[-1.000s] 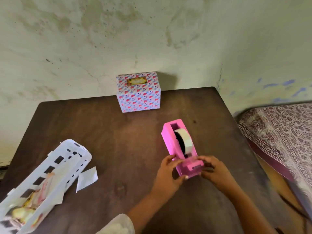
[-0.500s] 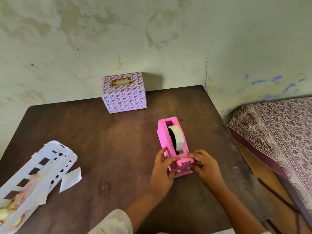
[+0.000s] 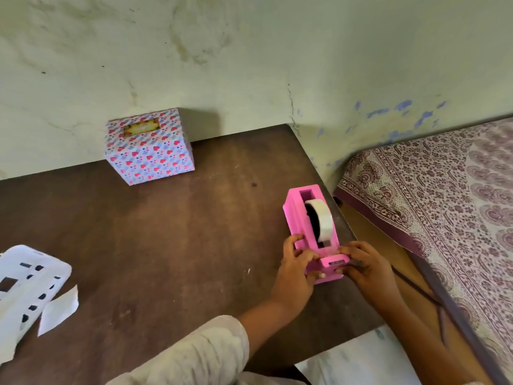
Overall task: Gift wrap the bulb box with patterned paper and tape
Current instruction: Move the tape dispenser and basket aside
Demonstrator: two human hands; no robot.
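At counter's right edge, both hands curled on tape dispenser [image 3: 312, 232]: left hand [image 3: 295, 269] steadying its side, right hand [image 3: 366, 269] fingers pinching at the cutter, likely drawing tape for the wrapped box [image 3: 148, 147] well apart.

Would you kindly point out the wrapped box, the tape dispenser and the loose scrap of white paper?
Wrapped box [image 3: 151, 159]: head view, on its front patterned face.
Tape dispenser [image 3: 294, 218]: head view, on its pink left side wall.
Scrap of white paper [image 3: 58, 309]: head view, at its middle.
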